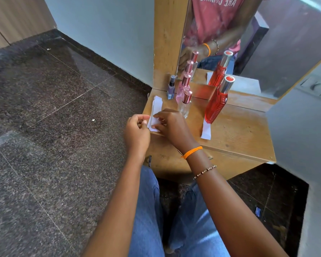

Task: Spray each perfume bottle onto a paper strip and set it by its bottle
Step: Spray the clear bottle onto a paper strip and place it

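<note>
Several perfume bottles stand on a small wooden shelf [235, 130]: a tall red bottle [216, 104], a clear bottle with a pink cap [184, 106], a pink bottle [182, 89] and a small purple bottle [171, 88]. One paper strip [206, 129] lies in front of the red bottle, touching its base. A stack of white paper strips [156, 106] lies at the shelf's left front corner. My left hand [136, 132] and my right hand [171, 123] are both at the near end of that stack, fingers pinching at a strip.
A mirror [267, 43] behind the shelf reflects the bottles and a person's red shirt. A wooden panel [167, 38] stands left of the mirror. Dark speckled floor [54, 108] lies to the left, a grey wall to the right. My jeans-clad legs are below the shelf.
</note>
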Tool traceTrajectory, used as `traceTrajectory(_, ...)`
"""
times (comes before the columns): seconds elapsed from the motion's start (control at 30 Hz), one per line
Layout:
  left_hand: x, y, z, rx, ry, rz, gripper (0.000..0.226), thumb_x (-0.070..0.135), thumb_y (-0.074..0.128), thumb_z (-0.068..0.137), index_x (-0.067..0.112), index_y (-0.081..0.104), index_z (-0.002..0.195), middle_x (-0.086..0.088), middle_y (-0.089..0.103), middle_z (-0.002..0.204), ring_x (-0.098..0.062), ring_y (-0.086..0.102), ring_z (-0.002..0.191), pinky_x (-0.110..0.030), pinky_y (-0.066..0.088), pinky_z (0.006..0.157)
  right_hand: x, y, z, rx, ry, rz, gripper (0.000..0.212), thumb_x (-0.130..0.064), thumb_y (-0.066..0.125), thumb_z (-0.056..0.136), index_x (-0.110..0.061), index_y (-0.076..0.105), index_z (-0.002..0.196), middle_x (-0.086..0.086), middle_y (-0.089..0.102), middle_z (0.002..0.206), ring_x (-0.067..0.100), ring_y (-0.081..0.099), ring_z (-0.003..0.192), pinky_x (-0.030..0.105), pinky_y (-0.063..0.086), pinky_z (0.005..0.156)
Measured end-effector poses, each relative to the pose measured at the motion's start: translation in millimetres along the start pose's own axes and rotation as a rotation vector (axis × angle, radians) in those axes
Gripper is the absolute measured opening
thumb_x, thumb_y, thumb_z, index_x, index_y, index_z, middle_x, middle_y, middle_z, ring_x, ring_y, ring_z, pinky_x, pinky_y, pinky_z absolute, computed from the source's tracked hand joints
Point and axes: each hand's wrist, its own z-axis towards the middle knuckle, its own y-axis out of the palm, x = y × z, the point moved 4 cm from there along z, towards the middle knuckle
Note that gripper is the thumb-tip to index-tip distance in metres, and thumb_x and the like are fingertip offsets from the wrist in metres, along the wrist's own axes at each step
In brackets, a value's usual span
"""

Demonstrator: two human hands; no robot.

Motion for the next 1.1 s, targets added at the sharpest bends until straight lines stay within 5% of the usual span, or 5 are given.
traceTrajectory(0.33,2,2,1,-0.016,0.022,-0.002,0.021,0.008,0.048,0.091,0.019,0.064,0.097,-0.002,0.063,0.107,-0.01,0.055,0.088,-0.024,0.043,0.074,-2,-3,3,-0.008,-0.022,-0.006,0.018,-0.009,0.058,0.09,-0.002,0.072,0.098,0.014,0.072,0.099,0.024,0.065,0.089,0.032,0.051,0.082)
traceTrajectory(0.5,3,1,0,-0.018,0.025,-0.018,0.02,0.009,0.048,0.091,0.018,0.065,0.098,-0.003,0.063,0.106,-0.01,0.056,0.088,-0.025,0.044,0.074,-6,-6,2,0.083,-0.053,-0.068,0.019,-0.004,0.053,0.088,0.003,0.07,0.089,0.018,0.069,0.087,0.029,0.061,0.08,0.042,0.05,0.071)
traceTrajectory(0.8,9,1,-1,-0.029,0.039,-0.018,0.019,0.009,0.05,0.09,0.019,0.064,0.096,0.0,0.064,0.101,0.001,0.053,0.078,-0.013,0.038,0.061,-10,-9,3,0.217,-0.042,-0.091,0.011,-0.002,0.057,0.085,0.005,0.064,0.079,0.02,0.063,0.083,0.034,0.057,0.077,0.038,0.042,0.06)
traceTrajectory(1.1,9,3,0,-0.084,0.04,0.079,0.02,0.01,0.052,0.09,0.015,0.068,0.102,-0.007,0.065,0.106,-0.019,0.059,0.094,-0.035,0.05,0.081,0,-6,3,0.101,0.049,0.046,0.009,-0.01,0.069,0.081,-0.001,0.072,0.082,0.015,0.07,0.083,0.023,0.063,0.077,0.039,0.053,0.072)
